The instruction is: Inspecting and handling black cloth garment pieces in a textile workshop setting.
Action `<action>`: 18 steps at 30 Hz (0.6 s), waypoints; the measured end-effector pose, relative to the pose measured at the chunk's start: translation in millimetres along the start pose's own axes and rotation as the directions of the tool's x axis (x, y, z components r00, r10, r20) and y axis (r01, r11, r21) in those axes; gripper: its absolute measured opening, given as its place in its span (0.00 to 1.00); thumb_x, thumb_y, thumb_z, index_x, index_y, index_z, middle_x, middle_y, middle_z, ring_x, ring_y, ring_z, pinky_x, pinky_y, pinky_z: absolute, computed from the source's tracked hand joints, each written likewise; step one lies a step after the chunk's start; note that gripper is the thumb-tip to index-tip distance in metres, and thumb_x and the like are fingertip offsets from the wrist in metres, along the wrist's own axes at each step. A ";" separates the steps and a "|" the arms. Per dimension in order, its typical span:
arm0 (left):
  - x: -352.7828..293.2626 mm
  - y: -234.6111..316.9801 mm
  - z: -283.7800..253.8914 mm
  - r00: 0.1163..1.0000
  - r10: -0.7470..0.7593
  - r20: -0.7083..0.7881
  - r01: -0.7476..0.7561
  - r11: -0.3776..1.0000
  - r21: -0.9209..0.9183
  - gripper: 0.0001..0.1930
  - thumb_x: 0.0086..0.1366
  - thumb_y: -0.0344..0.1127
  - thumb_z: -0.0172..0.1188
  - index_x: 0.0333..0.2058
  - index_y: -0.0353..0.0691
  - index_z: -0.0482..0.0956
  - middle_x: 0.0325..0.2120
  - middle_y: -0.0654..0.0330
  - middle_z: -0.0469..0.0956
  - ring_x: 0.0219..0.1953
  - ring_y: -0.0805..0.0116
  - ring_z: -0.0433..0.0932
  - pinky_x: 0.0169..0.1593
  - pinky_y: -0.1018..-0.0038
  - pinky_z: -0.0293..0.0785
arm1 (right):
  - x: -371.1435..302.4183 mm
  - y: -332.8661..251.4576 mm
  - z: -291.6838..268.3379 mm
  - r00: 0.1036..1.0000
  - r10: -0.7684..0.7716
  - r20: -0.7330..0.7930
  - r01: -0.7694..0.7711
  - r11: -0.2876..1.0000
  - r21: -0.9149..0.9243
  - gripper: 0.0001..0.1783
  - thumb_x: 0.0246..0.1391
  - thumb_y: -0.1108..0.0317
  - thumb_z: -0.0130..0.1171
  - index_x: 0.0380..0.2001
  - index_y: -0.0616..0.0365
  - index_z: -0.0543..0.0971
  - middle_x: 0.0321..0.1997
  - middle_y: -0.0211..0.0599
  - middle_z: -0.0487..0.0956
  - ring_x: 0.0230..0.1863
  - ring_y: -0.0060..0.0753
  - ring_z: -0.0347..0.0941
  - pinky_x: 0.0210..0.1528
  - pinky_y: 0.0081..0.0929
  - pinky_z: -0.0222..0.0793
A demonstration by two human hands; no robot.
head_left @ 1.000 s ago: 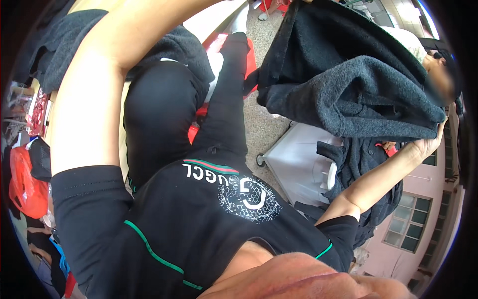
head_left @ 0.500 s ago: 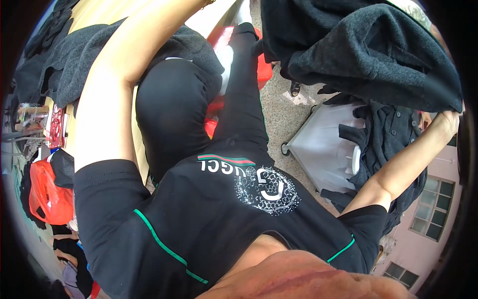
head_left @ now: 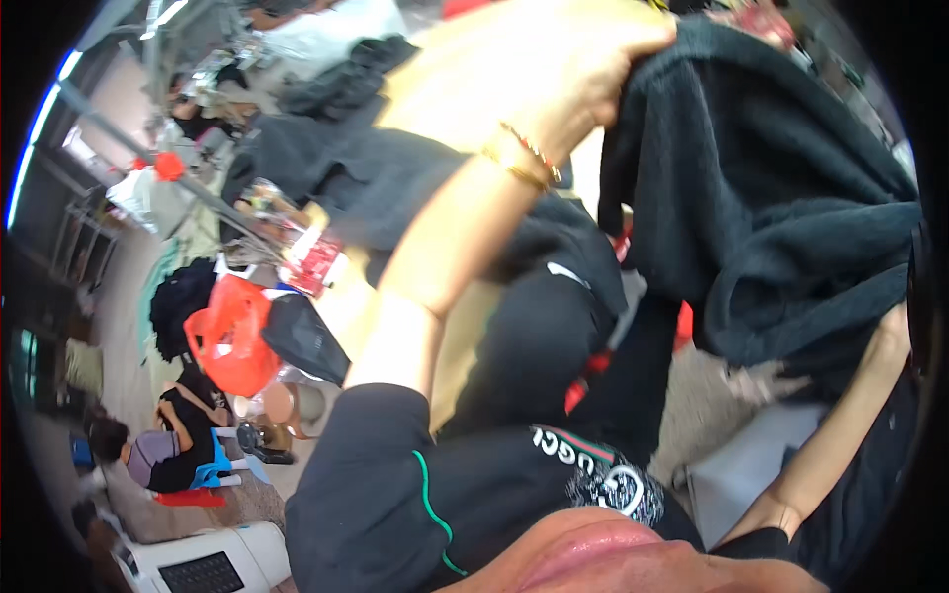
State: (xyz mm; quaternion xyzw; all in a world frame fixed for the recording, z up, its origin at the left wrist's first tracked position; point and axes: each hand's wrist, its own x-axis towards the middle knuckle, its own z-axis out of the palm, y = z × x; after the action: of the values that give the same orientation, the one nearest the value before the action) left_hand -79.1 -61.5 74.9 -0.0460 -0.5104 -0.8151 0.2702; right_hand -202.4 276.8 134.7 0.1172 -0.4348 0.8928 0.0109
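Observation:
A dark grey garment [head_left: 781, 168] of thick, woolly cloth hangs stretched between my hands at the upper right, blurred a little by motion. My left hand [head_left: 593, 84], with a thin bracelet at the wrist, is closed on its upper left edge. Close to the picture's right rim, my right hand [head_left: 895, 334] grips the garment's lower right side; most of its fingers are hidden. Another dark grey cloth piece [head_left: 371, 183] lies to the left of the garment, spread over the pale yellow table [head_left: 455, 79] and reaching toward my lap.
A red plastic bag [head_left: 229, 331] and a black bag [head_left: 301, 336] are left of the table. Lower left, a person [head_left: 163, 450] sits bent over dark cloth near a white machine [head_left: 213, 563]. A grey-white cart or bin [head_left: 756, 469] stands by my right forearm.
The view has swung leftward, bringing the person and white machine in. My left hand, out of view before, now shows on the garment's edge. The garment hangs lower in the picture.

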 end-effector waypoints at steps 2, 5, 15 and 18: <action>6.9 0.5 -16.0 0.994 0.060 0.091 -0.056 0.997 -0.048 0.10 0.61 0.34 0.61 0.38 0.34 0.80 0.34 0.56 0.81 0.35 0.68 0.79 0.45 0.73 0.75 | -4.3 34.2 9.0 0.989 0.139 -0.049 -0.139 0.990 0.003 0.24 0.62 0.65 0.46 0.60 0.64 0.66 0.62 0.45 0.68 0.64 0.44 0.62 0.69 0.46 0.50; 1.8 -0.3 -53.1 0.996 -0.050 0.078 0.042 0.994 0.098 0.11 0.61 0.33 0.61 0.39 0.32 0.79 0.30 0.58 0.81 0.28 0.73 0.79 0.36 0.77 0.76 | -0.8 124.1 7.5 0.917 0.142 0.372 -0.051 0.968 -0.244 0.27 0.59 0.66 0.53 0.59 0.68 0.66 0.63 0.44 0.67 0.62 0.34 0.64 0.64 0.28 0.58; -13.2 -91.9 -26.8 0.929 0.072 0.364 -0.348 0.511 0.786 0.13 0.54 0.38 0.66 0.34 0.34 0.81 0.29 0.53 0.81 0.34 0.63 0.79 0.40 0.71 0.74 | -94.9 207.2 -25.7 0.633 0.320 0.705 0.579 0.409 -0.705 0.19 0.48 0.86 0.53 0.43 0.59 0.65 0.29 0.38 0.69 0.32 0.27 0.68 0.35 0.24 0.63; -10.1 -104.5 2.3 0.888 0.052 0.457 -0.437 0.406 0.802 0.14 0.52 0.43 0.67 0.32 0.39 0.82 0.29 0.51 0.81 0.34 0.52 0.80 0.40 0.64 0.74 | -93.9 208.1 -37.9 0.672 0.174 0.720 0.657 0.308 -0.688 0.20 0.48 0.86 0.54 0.45 0.59 0.65 0.31 0.41 0.73 0.35 0.27 0.72 0.37 0.25 0.66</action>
State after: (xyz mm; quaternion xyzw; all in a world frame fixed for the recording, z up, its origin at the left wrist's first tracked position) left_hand -122.0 -20.8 -11.9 -0.1221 -0.8874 -0.3506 0.2732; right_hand -144.0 184.7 -69.4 0.4803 -0.8007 0.3525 0.0633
